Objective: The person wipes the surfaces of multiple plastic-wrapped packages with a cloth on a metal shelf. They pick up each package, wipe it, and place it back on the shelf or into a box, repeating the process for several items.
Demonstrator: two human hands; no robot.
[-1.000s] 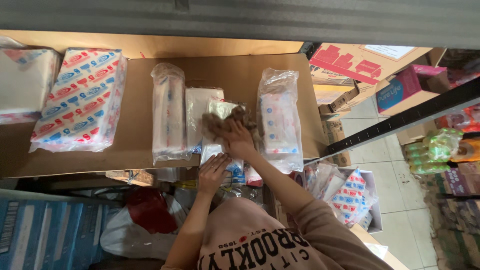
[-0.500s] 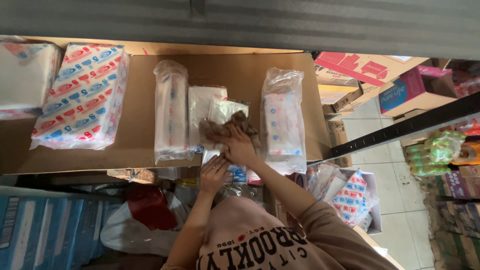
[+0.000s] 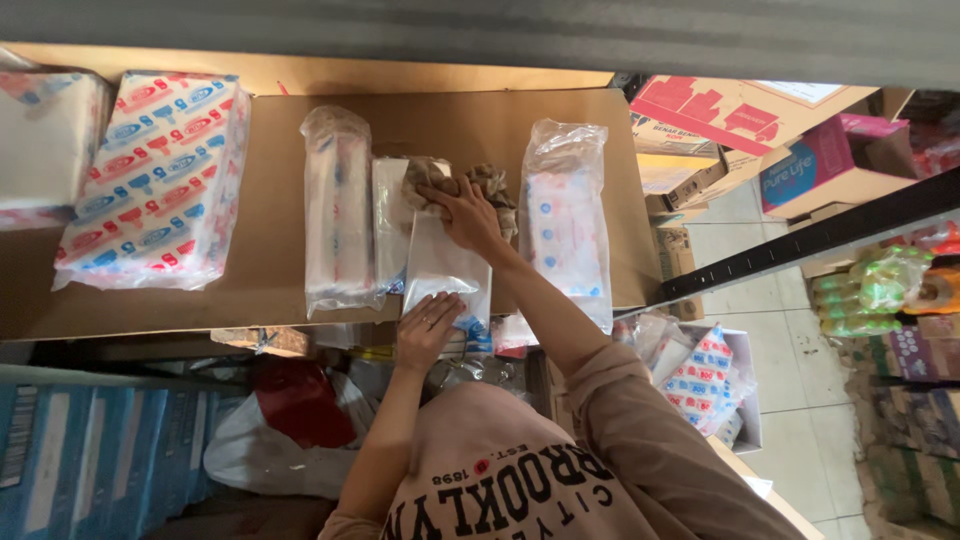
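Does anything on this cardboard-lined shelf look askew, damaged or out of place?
Mostly tidy, with one oddity: the clear plastic packet under both hands juts past the cardboard shelf liner's front edge, while neighbouring clear wrapped packs lie within it. The right hand presses its crumpled brownish top end; the left hand rests on its overhanging end.

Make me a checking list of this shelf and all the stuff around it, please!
surface: brown cardboard sheet on a shelf, bearing packets.
job's things: clear flat packet under the left hand; crumpled brown wad at the right fingertips.
clutter: red-and-blue printed pack; long clear bag; blue-dotted bag.
grippers: left hand flat, open; right hand on the wad, grip unclear.
cables: nothing seen.
surroundings: cardboard boxes, tiled floor, blue cartons.
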